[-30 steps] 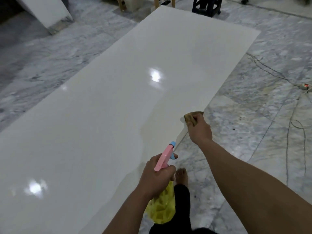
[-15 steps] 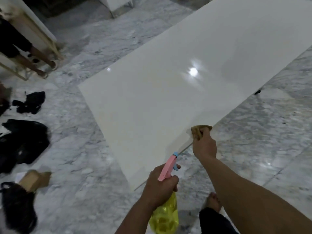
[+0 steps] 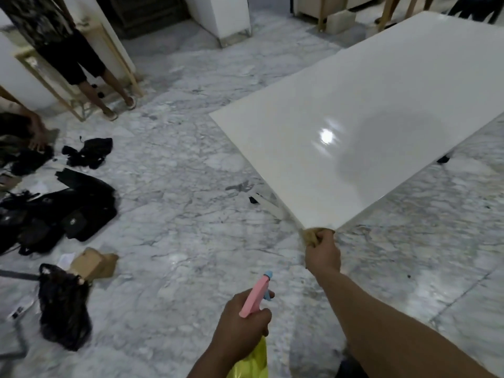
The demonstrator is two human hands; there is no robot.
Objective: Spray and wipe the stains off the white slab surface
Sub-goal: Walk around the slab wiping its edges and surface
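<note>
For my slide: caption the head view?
Right hand presses cloth at slab corner; left hand holds spray bottle.

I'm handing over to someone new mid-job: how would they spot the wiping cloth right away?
Find the big glossy white slab lying on the grey marble floor and follow it to its nearest corner. There the right hand grips a small crumpled tan cloth, the only brownish thing touching the slab.

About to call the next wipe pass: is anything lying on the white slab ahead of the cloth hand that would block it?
Nothing visible does. The right hand holds the brown cloth at the near corner of the white slab, whose surface shows only glare and a shadow. The left hand holds the spray bottle back over the floor.
</note>
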